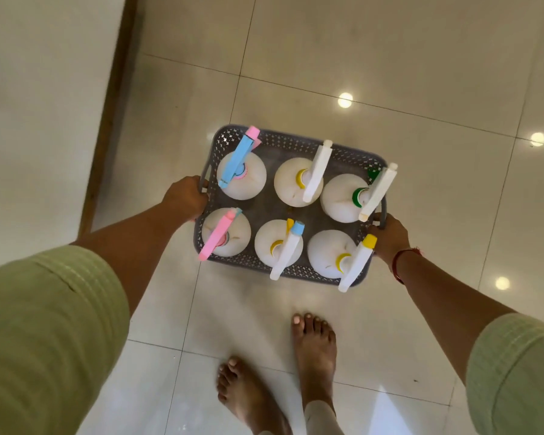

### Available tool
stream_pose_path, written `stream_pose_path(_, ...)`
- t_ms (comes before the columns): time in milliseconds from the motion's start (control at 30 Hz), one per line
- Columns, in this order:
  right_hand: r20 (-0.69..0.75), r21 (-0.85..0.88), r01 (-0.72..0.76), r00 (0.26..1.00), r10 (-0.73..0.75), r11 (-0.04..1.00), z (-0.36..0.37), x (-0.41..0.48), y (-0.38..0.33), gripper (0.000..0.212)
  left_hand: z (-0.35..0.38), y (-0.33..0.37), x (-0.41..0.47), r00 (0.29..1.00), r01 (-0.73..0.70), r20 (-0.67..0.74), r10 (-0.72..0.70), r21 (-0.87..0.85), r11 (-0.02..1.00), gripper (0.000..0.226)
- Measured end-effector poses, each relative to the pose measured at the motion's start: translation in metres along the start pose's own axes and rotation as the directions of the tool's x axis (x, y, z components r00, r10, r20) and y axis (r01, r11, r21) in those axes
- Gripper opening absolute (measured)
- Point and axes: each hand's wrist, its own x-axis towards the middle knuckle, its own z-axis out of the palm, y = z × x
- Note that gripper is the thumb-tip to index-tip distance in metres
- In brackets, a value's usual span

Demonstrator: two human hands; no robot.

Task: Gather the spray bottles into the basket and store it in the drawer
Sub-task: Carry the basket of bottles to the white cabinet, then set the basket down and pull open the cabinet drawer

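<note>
A grey perforated basket (296, 142) hangs in the air above the tiled floor, carried level between both hands. Several white spray bottles stand upright inside it in two rows. One at the far left has a blue and pink trigger head (236, 161); the near left one has a pink head (216, 235); the others carry white heads with yellow, green or blue parts (317, 171). My left hand (184, 196) grips the basket's left handle. My right hand (388, 237) grips the right handle.
Glossy cream floor tiles (358, 58) spread ahead, with ceiling lights reflected in them. A white surface with a brown wooden edge (113, 98) runs along the left. My bare feet (314, 350) stand on the tiles below the basket.
</note>
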Motion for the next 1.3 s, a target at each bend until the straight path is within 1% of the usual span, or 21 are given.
stream_pose_path(133, -0.007, -0.004, 0.021, 1.000, -0.021, 1.000, 0.001, 0.002, 0.002, 0.033, 0.000, -0.001, 0.005, 1.000, -0.007, -0.007, 0.007, 0.030, 1.000, 0.032)
stream_pose_path(233, 0.040, 0.039, -0.027, 0.999, 0.025, 0.999, -0.001, -0.002, 0.002, 0.035, -0.001, -0.001, -0.001, 1.000, -0.010, -0.014, 0.011, 0.083, 0.996, 0.034)
stream_pose_path(300, 0.084, 0.041, -0.060, 0.995, 0.056, 0.997, -0.006, -0.008, 0.000, 0.039, -0.003, 0.002, -0.014, 1.000, 0.027, -0.012, -0.026, 0.142, 0.989, 0.037)
stream_pose_path(400, 0.113, -0.035, -0.042, 0.993, 0.046, 0.998, -0.020, -0.023, -0.007, 0.049, -0.008, 0.011, -0.043, 0.993, 0.101, 0.043, -0.113, 0.225, 0.969, 0.045)
stream_pose_path(467, 0.101, -0.063, -0.030, 0.994, 0.037, 0.998, -0.035, -0.036, -0.013, 0.056, -0.013, 0.020, -0.063, 0.989, 0.121, 0.059, -0.138, 0.235, 0.965, 0.056)
stream_pose_path(533, 0.074, -0.073, -0.021, 0.997, 0.026, 0.997, -0.055, -0.051, -0.021, 0.056, -0.021, 0.030, -0.084, 0.989, 0.124, 0.050, -0.139, 0.234, 0.964, 0.062)
stream_pose_path(667, -0.030, -0.070, 0.066, 0.997, -0.068, 0.995, -0.099, -0.089, -0.049, 0.044, -0.047, 0.045, -0.125, 0.997, 0.056, 0.043, -0.072, 0.289, 0.956, 0.051)
stream_pose_path(767, -0.070, -0.074, 0.139, 0.987, -0.144, 0.987, -0.126, -0.116, -0.071, 0.036, -0.071, 0.056, -0.155, 0.998, -0.028, 0.066, 0.006, 0.331, 0.943, 0.050)
stream_pose_path(900, -0.066, -0.121, 0.183, 0.979, -0.192, 0.976, -0.147, -0.149, -0.101, 0.032, -0.103, 0.061, -0.192, 0.997, -0.076, 0.040, 0.068, 0.241, 0.967, 0.045)
stream_pose_path(1000, -0.040, -0.172, 0.251, 0.964, -0.262, 0.952, -0.151, -0.171, -0.127, 0.030, -0.122, 0.051, -0.219, 0.996, -0.087, -0.013, 0.090, 0.145, 0.986, 0.041)
stream_pose_path(1067, -0.006, -0.195, 0.296, 0.953, -0.303, 0.935, -0.149, -0.184, -0.143, 0.030, -0.127, 0.039, -0.236, 0.997, -0.073, -0.018, 0.075, 0.091, 0.993, 0.042)
stream_pose_path(1133, 0.032, -0.210, 0.352, 0.935, -0.354, 0.912, -0.142, -0.198, -0.159, 0.029, -0.127, 0.020, -0.253, 0.999, -0.038, 0.012, 0.038, 0.047, 0.998, 0.043)
stream_pose_path(1300, 0.091, -0.253, 0.506, 0.861, -0.500, 0.825, -0.106, -0.225, -0.192, 0.027, -0.108, -0.041, -0.290, 0.995, 0.067, 0.073, -0.063, -0.056, 0.996, 0.042)
